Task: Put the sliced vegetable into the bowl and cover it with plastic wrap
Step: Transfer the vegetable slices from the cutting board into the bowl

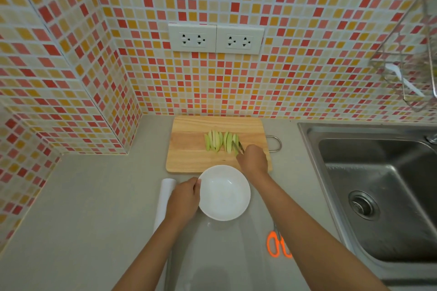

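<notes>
The left hand grips the empty bowl rim to steady it. The right hand holds perhaps tongs at the vegetable slices, which lie on the cutting board.

Bright even light, soft shadows, fisheye edges

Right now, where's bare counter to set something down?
Bare: the counter left of the roll, up to the tiled wall. Crowded: middle, with board, bowl, both hands; scissors lie by the sink.
</notes>
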Available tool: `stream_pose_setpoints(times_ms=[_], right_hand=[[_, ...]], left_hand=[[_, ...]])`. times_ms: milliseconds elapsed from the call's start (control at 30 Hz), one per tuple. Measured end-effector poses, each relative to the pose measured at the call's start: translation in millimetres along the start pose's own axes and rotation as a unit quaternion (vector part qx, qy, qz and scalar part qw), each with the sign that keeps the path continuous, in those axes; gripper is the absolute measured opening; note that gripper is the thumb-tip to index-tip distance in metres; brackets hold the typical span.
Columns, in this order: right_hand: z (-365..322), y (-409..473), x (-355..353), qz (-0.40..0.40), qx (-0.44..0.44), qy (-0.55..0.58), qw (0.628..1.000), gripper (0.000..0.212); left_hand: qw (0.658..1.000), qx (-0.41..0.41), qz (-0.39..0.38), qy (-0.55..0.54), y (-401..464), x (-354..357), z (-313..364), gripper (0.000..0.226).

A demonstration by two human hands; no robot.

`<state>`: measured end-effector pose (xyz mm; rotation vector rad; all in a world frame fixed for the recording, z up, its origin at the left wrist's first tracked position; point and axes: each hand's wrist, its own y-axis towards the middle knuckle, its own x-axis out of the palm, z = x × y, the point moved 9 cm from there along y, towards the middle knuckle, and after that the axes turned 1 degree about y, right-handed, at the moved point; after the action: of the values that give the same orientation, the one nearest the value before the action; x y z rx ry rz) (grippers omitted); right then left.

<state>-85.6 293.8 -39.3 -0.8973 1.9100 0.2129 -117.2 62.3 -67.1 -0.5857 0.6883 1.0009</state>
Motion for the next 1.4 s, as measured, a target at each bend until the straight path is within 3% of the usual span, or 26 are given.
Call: stream_pose_setpoints(times_ms=[267,567,800,900,1133,1400], right_hand=[[-9,1,1,-0.011,-0.033,-0.054,0.998,0.037],[-3,-85,-32,-0.013,-0.095,0.089,0.991,0.047],[23,-148,-1,-0.092,-0.127,-0.066,0.985,0.025],[19,-146,-5,-0.081,-0.125,-0.1,0.984,0.025],[-7,-82,-42,0.023,-0.069,0.041,0.997,0.043],[-37,-14,2,-0.034,-0.055,-0.051,0.997,0.034]], left_hand=[[1.0,0.005,0.006,0.005,1,-1,1,0.035],[1.0,0.005,0.011,-0.013,-1,-3,1,0.033],[1.0,-0.007,0.012,-0.027,-3,-3,1,0.035],[1.0,-0.011,0.01,-0.026,-3,-4,2,0.036],[1.0,-0.012,0.011,-0.025,-2,-2,0,0.033],[1.0,-0.008,0.009,-0.026,-2,0,-2,0.032]])
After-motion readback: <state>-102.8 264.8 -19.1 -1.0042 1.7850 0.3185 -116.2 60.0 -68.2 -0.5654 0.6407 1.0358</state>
